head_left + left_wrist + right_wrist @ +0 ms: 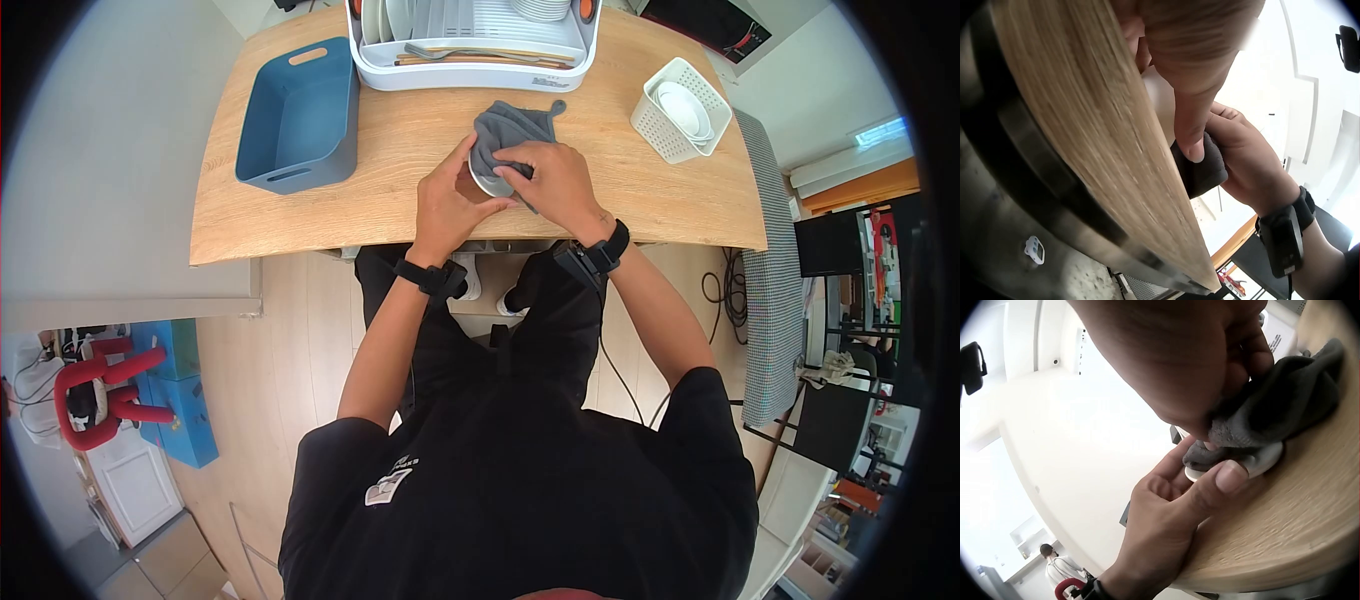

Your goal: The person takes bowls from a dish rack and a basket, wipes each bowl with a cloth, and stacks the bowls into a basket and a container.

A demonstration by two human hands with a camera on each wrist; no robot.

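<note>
Under grey cloth (512, 126) the right hand (562, 188) pinches, the left hand (446, 208) grips a bowl (493, 185).

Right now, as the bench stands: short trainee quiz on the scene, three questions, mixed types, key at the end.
1. True or false: the left hand holds the white bowl while the right hand grips the gray cloth.

2. Multiple choice: what sits in the white basket?
A) the gray cloth
B) white dishes
C) chopsticks

3. Fill in the blank: from the person's own seat, the blue bin stands to the ____ of the dish rack.

Key: 1 true; 2 B; 3 left
</note>
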